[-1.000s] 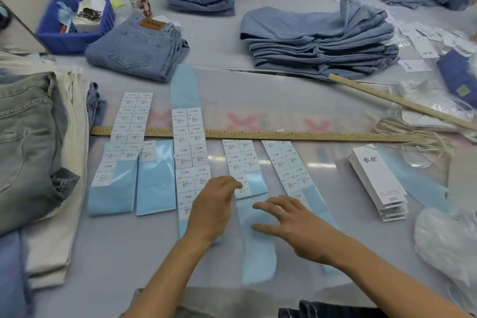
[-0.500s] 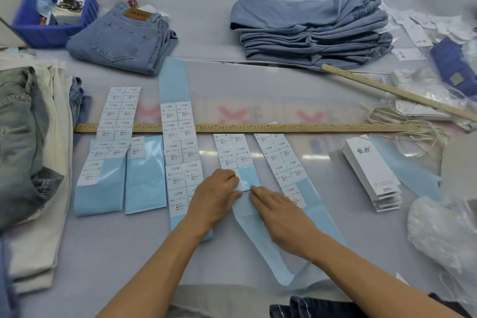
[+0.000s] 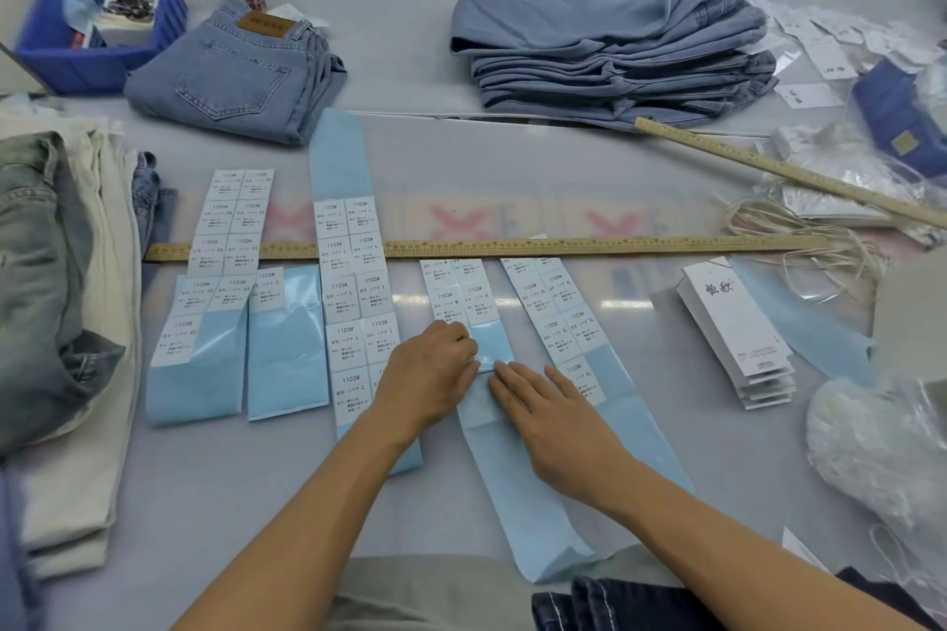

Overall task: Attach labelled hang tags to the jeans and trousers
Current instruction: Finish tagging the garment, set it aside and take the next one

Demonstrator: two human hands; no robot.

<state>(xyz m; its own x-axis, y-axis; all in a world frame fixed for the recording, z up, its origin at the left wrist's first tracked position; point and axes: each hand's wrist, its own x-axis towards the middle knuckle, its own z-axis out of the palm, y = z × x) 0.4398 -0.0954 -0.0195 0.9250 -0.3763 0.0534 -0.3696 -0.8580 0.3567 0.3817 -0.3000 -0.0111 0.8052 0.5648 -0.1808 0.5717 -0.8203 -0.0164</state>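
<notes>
Peeling a size label
The left hand [image 3: 430,377] pinches a label [image 3: 474,361] off the blue backing strip [image 3: 505,471]; the right hand [image 3: 551,418] presses it flat-fingered beside.

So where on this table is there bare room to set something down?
Bare table lies between the long ruler and the stacked jeans, and again between the XL sticker strip and the hang tags. The left side, around the other sticker strips, is crowded.

Open grey tabletop [image 3: 640,374] between blue label strips [image 3: 589,359] and white hang-tag stack [image 3: 733,328]; blocked beyond by long wooden ruler [image 3: 563,246], leftward by folded trousers [image 3: 66,297].
</notes>
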